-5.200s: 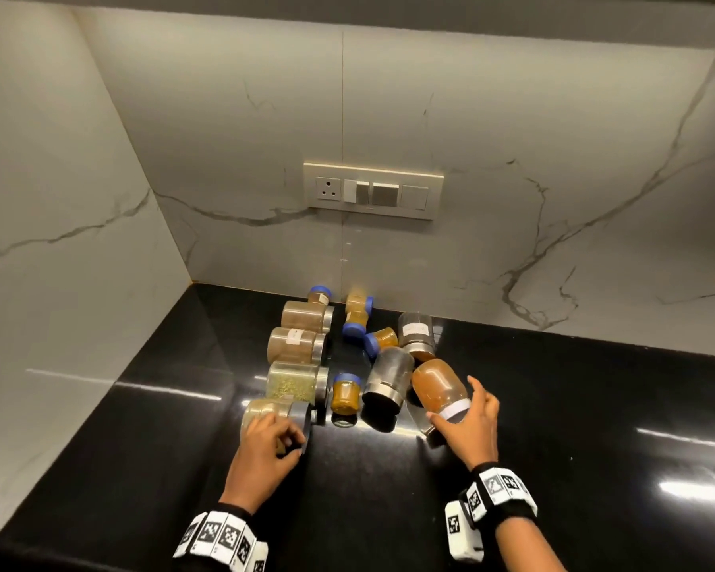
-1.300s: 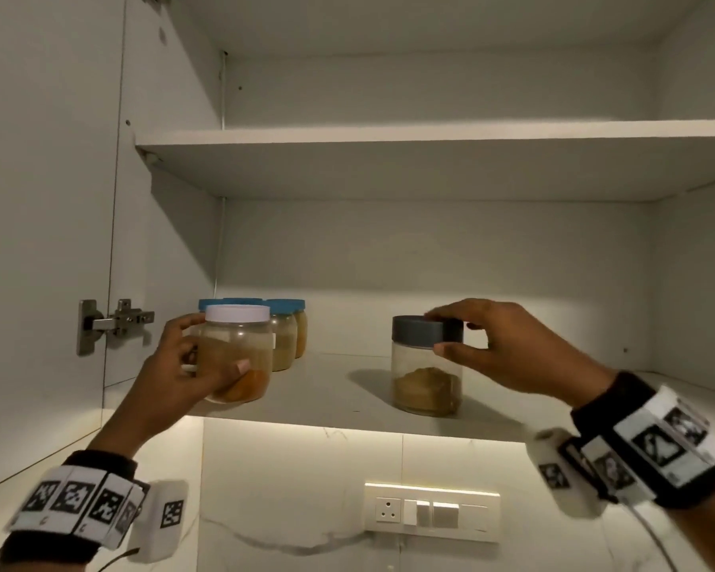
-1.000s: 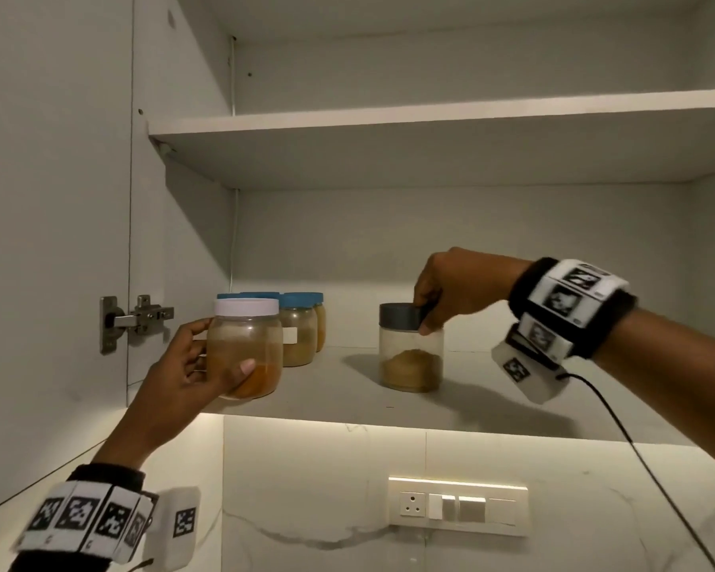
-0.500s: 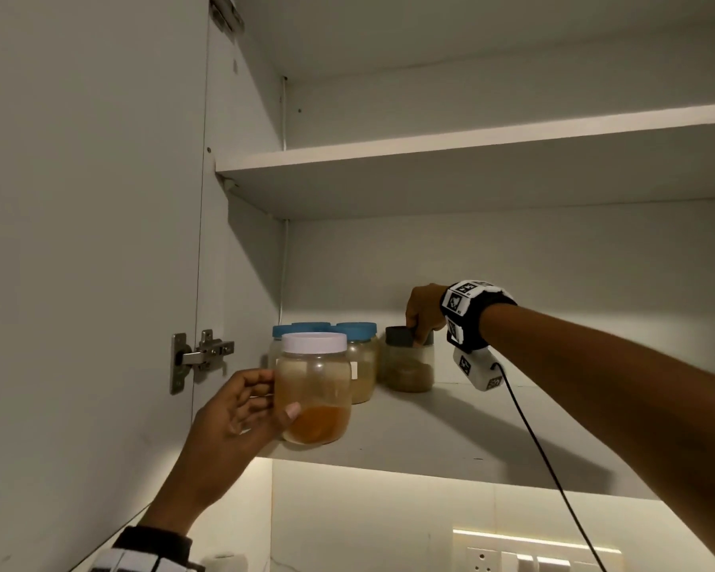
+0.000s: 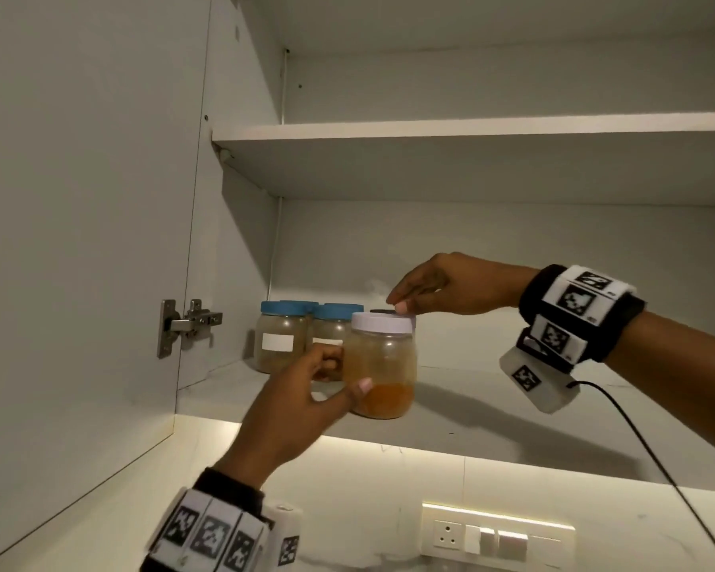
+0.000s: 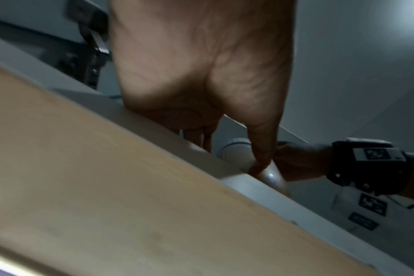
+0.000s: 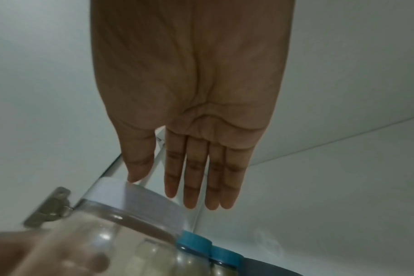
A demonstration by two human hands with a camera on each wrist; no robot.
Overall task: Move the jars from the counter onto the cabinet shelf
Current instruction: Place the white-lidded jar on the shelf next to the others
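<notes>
My left hand [image 5: 341,375] grips a clear jar with a white lid [image 5: 382,365] and orange powder in its bottom, upright at the front of the lower cabinet shelf [image 5: 512,419]. Whether the jar's base touches the shelf I cannot tell. My right hand [image 5: 405,301] hovers just above the lid, holding nothing. The right wrist view shows that hand [image 7: 168,190] with its fingers straight over the white-lidded jar [image 7: 140,201]. Behind it only a sliver of a grey-lidded jar [image 5: 382,311] shows. Blue-lidded jars [image 5: 283,336] stand at the shelf's back left.
The cabinet door hangs open at the left on a metal hinge [image 5: 186,324]. An upper shelf [image 5: 471,128] spans overhead. A switch panel [image 5: 496,534] sits on the wall below, and a cable [image 5: 657,460] trails from my right wrist. The lower shelf is bare to the right.
My right hand has let go of the grey-lidded jar and drawn back, open, above the white lid. My left hand has brought the white-lidded jar up over the shelf's front.
</notes>
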